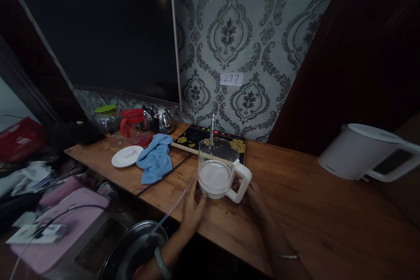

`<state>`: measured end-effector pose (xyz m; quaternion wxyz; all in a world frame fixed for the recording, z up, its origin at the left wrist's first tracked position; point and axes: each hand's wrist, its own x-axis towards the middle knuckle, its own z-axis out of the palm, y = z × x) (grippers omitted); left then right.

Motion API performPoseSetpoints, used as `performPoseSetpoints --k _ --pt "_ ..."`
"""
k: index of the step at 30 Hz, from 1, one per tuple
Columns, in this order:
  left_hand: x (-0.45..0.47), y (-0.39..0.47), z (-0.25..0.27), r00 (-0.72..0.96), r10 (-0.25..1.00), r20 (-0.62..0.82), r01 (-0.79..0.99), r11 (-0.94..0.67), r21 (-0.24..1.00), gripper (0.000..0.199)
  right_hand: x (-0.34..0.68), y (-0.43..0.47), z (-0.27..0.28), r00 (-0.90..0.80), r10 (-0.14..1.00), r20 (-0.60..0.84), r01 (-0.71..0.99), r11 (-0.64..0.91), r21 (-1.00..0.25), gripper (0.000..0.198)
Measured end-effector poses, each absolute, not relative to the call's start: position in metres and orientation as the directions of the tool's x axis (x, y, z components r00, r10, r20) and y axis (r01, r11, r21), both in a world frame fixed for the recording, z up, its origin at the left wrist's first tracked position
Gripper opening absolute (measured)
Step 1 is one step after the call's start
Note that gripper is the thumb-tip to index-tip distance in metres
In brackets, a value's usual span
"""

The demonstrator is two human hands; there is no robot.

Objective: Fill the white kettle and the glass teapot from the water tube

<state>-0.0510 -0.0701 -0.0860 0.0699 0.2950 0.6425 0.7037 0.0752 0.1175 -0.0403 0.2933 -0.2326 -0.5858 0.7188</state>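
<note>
A clear glass jug (215,179) with a white handle and a whitish, round base area is between my two hands, over the wooden table. My left hand (193,205) grips its lower left side, fingers curved around the glass. At the right, my right hand (252,192) is closed at the white handle, which hides part of its fingers. Just behind the jug lies a black induction cooker (188,136) with gold flowers and a red light. A thin, shiny upright spout or stream (212,127) shows above the jug's rim; I cannot tell which.
A blue cloth (156,159), white lid (127,156), red-lidded jug (134,124), green-lidded jar (106,118) and metal kettle (164,121) stand left. A white electric kettle (364,153) is right. Below the table edge sits a metal basin (113,251) with a clear tube (173,205).
</note>
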Motion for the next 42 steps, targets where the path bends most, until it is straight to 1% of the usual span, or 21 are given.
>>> performPoseSetpoints --k 4,9,14,19,23,30,37,42 --pt "-0.051 -0.070 -0.085 -0.808 0.493 0.324 0.280 -0.163 0.946 0.065 0.075 0.119 -0.042 -0.726 0.687 0.011 -0.148 -0.142 -0.979 0.047" --pt "-0.050 -0.069 -0.086 -0.819 0.472 0.327 0.283 -0.164 0.945 0.064 0.076 0.118 -0.042 -0.732 0.682 0.009 -0.165 -0.164 -0.973 0.049" --pt "-0.049 -0.069 -0.085 -0.817 0.469 0.335 0.293 -0.162 0.942 0.064 0.075 0.116 -0.039 -0.727 0.687 -0.012 -0.160 -0.186 -0.969 0.046" --pt "-0.050 -0.071 -0.085 -0.813 0.481 0.328 0.291 -0.151 0.945 0.065 0.075 0.118 -0.041 -0.712 0.702 0.016 -0.173 -0.153 -0.973 0.043" --pt "-0.050 -0.070 -0.085 -0.817 0.483 0.317 0.274 -0.159 0.948 0.066 0.075 0.119 -0.044 -0.716 0.698 0.004 -0.145 -0.143 -0.979 0.044" --pt "-0.050 -0.071 -0.086 -0.815 0.498 0.296 0.252 -0.155 0.955 0.065 0.074 0.121 -0.049 -0.723 0.690 0.024 -0.177 -0.152 -0.972 0.048" --pt "-0.050 -0.070 -0.086 -0.818 0.470 0.332 0.287 -0.167 0.943 0.066 0.075 0.121 -0.044 -0.719 0.695 0.030 -0.171 -0.135 -0.976 0.044" --pt "-0.050 -0.071 -0.086 -0.802 0.503 0.322 0.275 -0.167 0.947 0.065 0.076 0.118 -0.038 -0.734 0.679 0.008 -0.137 -0.137 -0.981 0.043"
